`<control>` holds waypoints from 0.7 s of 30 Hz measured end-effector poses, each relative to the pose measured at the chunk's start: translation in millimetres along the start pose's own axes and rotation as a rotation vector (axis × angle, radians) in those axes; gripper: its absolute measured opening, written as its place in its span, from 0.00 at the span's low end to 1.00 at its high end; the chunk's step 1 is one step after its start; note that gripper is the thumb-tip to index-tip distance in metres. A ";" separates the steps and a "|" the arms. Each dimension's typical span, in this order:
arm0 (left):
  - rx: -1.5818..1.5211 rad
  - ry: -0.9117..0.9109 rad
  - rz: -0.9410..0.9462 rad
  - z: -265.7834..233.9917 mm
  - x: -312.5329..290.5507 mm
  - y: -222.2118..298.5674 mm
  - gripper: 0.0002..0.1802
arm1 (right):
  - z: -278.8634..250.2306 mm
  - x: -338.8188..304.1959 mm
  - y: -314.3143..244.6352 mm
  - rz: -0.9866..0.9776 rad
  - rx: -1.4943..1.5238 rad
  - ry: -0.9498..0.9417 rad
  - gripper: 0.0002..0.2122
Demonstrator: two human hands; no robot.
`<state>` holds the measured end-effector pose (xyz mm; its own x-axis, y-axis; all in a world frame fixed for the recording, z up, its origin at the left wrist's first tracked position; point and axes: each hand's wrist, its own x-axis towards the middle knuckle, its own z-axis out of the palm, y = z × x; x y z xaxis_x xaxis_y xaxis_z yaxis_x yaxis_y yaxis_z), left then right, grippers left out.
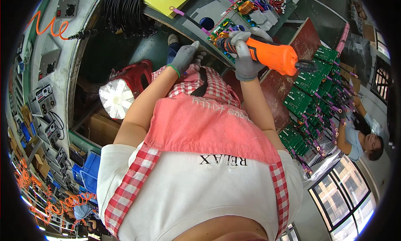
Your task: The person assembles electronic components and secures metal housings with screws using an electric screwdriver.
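Observation:
My right hand (247, 62), in a grey glove, is wrapped round an orange and black electric screwdriver (273, 56). Its dark front end points left, over a green circuit board (220, 30) with copper-coloured coils on the bench. The screwdriver's tip is hidden among the parts, so contact cannot be made out. By the bench's near edge is my left hand (184, 59), also gloved in grey. Its thumb stands apart from the loosely bent fingers, and nothing shows in it. A second board with a copper coil (246, 8) lies farther right beside a grey metal plate (209, 13).
Yellow sheets (166, 1) and a bundle of black cables (125, 11) lie at the far left of the bench. Several green boards with purple-ended leads (311, 86) are stacked at right. A co-worker (361, 134) is beyond them. A red stool (135, 76) stands below left.

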<state>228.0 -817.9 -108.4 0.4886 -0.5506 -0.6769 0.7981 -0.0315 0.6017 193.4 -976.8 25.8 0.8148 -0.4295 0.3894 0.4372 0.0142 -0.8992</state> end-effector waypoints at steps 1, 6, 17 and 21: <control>-0.049 0.012 0.016 -3.1 8.5 -4.8 0.25 | 0.1 -1.8 4.3 0.003 0.002 -0.007 0.21; -0.177 0.057 0.015 -5.8 37.0 -6.3 0.21 | 0.5 -2.4 16.1 0.025 -0.009 0.006 0.20; -0.120 0.115 0.045 4.0 47.0 -1.3 0.19 | 7.2 2.2 18.6 0.083 0.046 -0.109 0.19; -0.096 0.132 0.024 4.5 48.4 -0.4 0.19 | 14.3 3.4 19.0 0.106 -0.081 0.081 0.20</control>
<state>249.7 -848.3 -139.5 0.5448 -0.4357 -0.7165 0.8126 0.0634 0.5794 209.9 -965.0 12.9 0.8200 -0.5007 0.2773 0.3157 -0.0085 -0.9488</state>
